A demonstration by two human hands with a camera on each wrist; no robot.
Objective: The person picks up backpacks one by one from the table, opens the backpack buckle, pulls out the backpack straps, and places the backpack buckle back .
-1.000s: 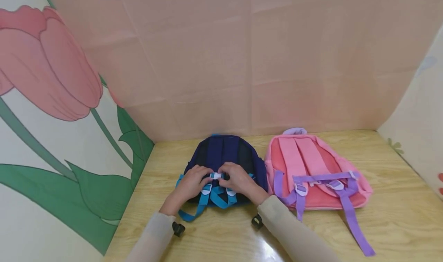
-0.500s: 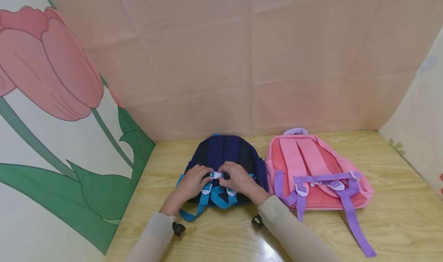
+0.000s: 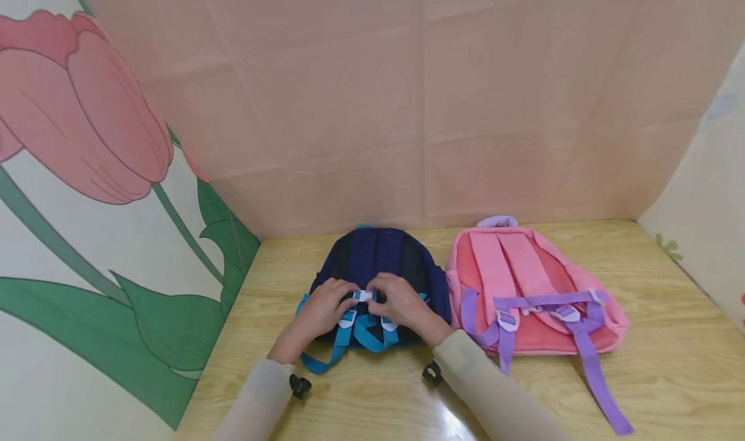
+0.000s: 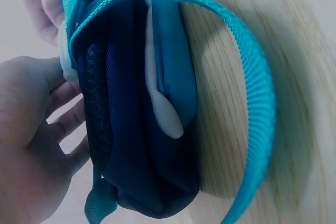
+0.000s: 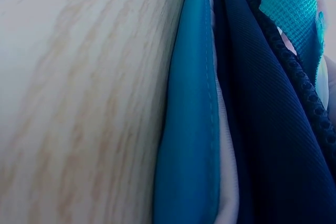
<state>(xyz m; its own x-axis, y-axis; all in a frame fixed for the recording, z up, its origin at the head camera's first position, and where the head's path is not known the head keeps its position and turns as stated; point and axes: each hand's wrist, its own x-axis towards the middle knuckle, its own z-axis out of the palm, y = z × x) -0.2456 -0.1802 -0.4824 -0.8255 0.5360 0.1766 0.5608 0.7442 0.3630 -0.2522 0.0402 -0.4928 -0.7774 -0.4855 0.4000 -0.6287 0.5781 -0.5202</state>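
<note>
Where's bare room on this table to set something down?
Bare table: left of the navy backpack toward the tulip wall, and right of the pink backpack toward the right wall. It's crowded between the backpacks, and at the white buckle, held by the left grip and right grip among blue straps.

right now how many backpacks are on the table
2. The navy backpack is on the left, where the left hand and right hand hold its white buckle; the pink backpack lies beside it on the right. No others show.
</note>
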